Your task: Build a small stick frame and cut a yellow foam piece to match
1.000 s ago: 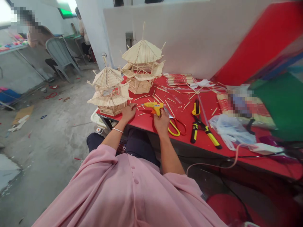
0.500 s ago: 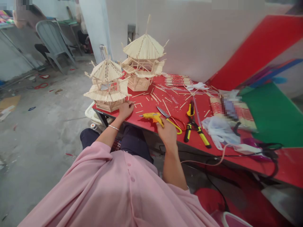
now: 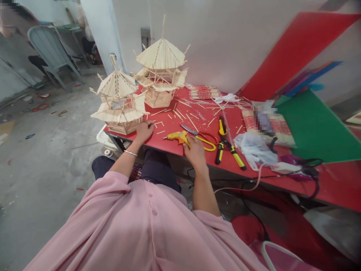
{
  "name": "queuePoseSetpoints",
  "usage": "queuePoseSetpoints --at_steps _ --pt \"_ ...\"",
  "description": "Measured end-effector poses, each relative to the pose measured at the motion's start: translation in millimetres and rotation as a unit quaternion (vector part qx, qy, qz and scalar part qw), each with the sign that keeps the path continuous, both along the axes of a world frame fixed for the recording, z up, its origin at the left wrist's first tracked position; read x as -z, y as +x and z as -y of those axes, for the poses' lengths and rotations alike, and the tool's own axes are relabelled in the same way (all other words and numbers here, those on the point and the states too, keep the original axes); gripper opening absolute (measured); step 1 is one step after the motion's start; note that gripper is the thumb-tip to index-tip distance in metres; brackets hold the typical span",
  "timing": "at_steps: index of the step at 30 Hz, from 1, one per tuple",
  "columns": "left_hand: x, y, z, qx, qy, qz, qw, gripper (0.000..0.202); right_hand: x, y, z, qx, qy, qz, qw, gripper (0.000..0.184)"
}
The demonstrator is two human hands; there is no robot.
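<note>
And here we are at the near-left corner of the red table (image 3: 335, 182), where the smaller stick pagoda (image 3: 121, 116) stands upright, its base close to the front edge. Right beside that base, the left hand (image 3: 144, 131) rests on the tabletop, fingers bent; whether they pinch anything, I can't tell. Over to the right hand (image 3: 195, 149), just inside the front edge: its fingers are closed round the grip of a yellow glue gun (image 3: 177, 137), nozzle pointing left toward the other hand. Loose sticks (image 3: 192, 121) lie scattered between there and the back edge, a few of them just off the left fingertips. Tucked just beyond the gun, scissors (image 3: 210, 142) with red and yellow handles, their blades angled toward the far-left corner. Further right along the front edge, yellow-and-black cutters (image 3: 225, 146), then a crumpled plastic bag (image 3: 254, 148). At the back, the larger stick pagoda (image 3: 161, 60) rises near the far-left corner, with bundled sticks (image 3: 204, 92) to its right by the back edge. And a green board (image 3: 318, 128) spreads across the table's right-hand part!
</note>
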State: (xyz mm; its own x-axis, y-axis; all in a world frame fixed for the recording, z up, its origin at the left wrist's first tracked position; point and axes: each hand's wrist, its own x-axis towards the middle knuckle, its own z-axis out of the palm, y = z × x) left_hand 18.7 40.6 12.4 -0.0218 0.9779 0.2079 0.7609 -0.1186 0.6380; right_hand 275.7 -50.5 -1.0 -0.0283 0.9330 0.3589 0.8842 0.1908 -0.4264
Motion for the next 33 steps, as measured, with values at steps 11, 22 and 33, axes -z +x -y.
queuePoseSetpoints --at_steps 11,22,33 --pt "-4.2 4 7 0.006 0.013 -0.04 0.999 0.023 -65.9 -49 -36 -0.065 -0.047 0.162 0.984 0.039" --pt "-16.1 15 17 0.031 -0.01 -0.141 0.99 0.021 -54.0 -68 -102 -0.162 -0.098 0.308 0.932 0.036" --pt "-12.2 15 15 0.031 -0.006 -0.145 0.989 0.021 -88.1 -54 -144 -0.237 -0.178 0.307 0.904 0.033"
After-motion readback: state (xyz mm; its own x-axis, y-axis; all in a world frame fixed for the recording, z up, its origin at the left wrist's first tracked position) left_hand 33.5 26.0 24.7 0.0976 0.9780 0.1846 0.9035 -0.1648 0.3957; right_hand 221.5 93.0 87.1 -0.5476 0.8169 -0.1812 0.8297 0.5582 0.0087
